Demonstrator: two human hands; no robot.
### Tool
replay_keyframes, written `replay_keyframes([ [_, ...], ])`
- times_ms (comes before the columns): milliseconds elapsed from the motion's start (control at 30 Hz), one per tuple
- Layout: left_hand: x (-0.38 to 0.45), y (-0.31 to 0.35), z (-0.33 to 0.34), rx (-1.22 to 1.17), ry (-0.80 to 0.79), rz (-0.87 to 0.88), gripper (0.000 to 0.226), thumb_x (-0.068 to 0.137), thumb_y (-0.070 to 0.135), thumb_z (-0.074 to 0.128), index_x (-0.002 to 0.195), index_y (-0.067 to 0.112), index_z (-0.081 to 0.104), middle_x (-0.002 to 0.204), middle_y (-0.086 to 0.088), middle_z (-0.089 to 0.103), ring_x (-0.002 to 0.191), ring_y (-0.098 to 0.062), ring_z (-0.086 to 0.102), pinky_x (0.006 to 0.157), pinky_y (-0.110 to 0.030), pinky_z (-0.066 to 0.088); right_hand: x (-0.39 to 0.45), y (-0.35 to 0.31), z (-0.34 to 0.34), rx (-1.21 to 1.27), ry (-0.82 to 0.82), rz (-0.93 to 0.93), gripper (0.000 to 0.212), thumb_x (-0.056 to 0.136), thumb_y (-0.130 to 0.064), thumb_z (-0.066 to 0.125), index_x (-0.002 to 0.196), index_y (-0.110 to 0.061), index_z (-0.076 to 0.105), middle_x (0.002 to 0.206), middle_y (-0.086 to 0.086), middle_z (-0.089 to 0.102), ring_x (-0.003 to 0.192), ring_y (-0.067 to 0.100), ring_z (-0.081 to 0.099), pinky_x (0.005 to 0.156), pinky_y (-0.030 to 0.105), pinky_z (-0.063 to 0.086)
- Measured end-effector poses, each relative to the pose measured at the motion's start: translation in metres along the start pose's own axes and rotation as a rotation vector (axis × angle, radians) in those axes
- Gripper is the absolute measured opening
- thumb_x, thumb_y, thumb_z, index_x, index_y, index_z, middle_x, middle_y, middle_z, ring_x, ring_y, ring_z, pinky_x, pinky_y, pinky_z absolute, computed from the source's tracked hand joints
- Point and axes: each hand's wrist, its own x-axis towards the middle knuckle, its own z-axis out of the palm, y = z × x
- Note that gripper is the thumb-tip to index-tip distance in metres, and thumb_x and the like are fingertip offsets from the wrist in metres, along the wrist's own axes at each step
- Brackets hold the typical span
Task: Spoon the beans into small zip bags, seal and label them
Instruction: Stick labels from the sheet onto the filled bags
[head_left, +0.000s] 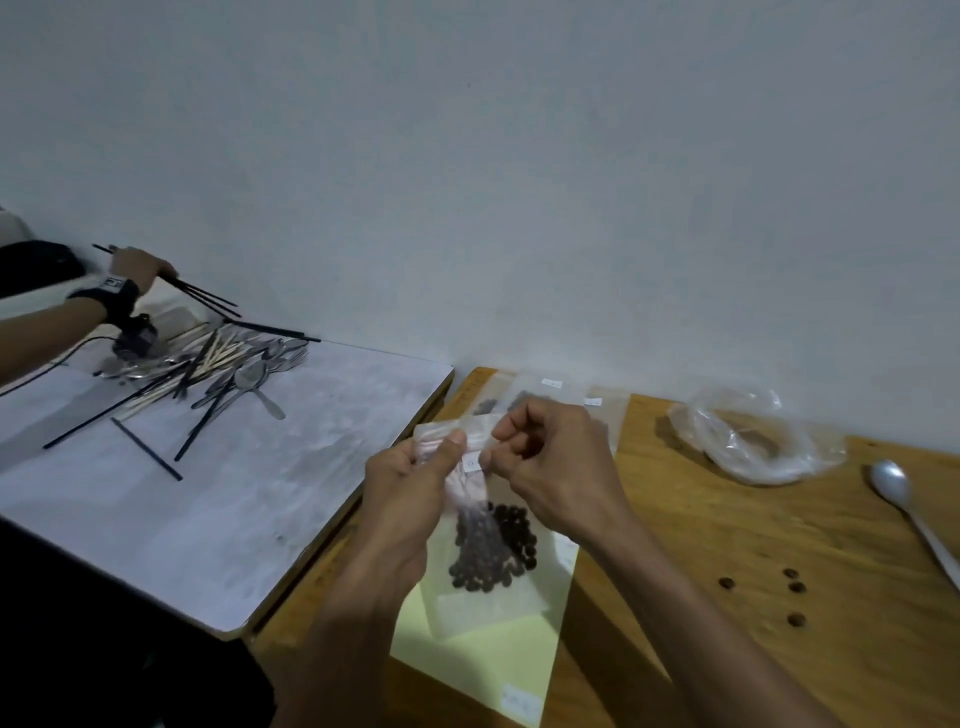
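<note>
We pinch the small clear zip bag of dark beans (491, 540) by its top, left hand (410, 493) and right hand (550, 457) together; a loosened hold, we judge, spills beans onto the wooden counter (727, 649).

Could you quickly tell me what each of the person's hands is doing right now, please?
Left hand: pinching the top of the small zip bag of beans.
Right hand: fingers curled, pinching the small white label on that bag.

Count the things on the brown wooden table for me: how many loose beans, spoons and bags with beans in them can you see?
Loose dark round beans on the bare wood: 4
Shiny metal spoon: 1
Small clear zip bag of dark beans, held in both hands: 1
Crumpled clear plastic bag of beans: 1
More filled small bags behind the hands: at least 2, partly hidden
Total: at least 9
</note>
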Motion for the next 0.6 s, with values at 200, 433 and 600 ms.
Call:
replay_keyframes([
  [200, -0.003, -0.003, 0.009, 0.053, -0.053, 0.037, 0.017, 0.088, 0.015, 0.074, 0.101, 0.004, 0.077, 0.094, -0.015, 0.079, 0.096, -0.036, 0.075, 0.098, -0.055, 0.055, -0.004, 0.010, -0.002, -0.086, 0.116, -0.020, 0.015, 0.079, -0.018, 0.080, 0.079, -0.024, 0.067, 0.065, -0.007, 0.066, 0.061, 0.006, 0.065, 0.061, 0.037, 0.060],
  [433, -0.003, -0.004, 0.008, 0.061, -0.053, 0.077, 0.028, 0.083, 0.002, 0.077, 0.110, 0.009, 0.073, 0.100, -0.011, 0.079, 0.097, -0.031, 0.076, 0.094, -0.052, 0.057, -0.007, 0.017, -0.007, 0.151, 0.162, 0.178, 0.030, 0.066, -0.031, 0.092, 0.081, -0.025, 0.066, 0.080, -0.009, 0.061, 0.077, 0.007, 0.058, 0.062, 0.025, 0.046],
  [600, -0.004, 0.000, 0.010, 0.038, 0.009, 0.102, 0.024, 0.082, -0.002, 0.078, 0.103, 0.009, 0.073, 0.093, -0.007, 0.080, 0.089, -0.028, 0.077, 0.083, -0.041, 0.062, -0.016, 0.023, -0.006, 0.192, 0.116, 0.163, 0.020, 0.076, -0.033, 0.085, 0.082, -0.025, 0.069, 0.087, -0.008, 0.068, 0.074, 0.006, 0.059, 0.063, 0.023, 0.046],
])
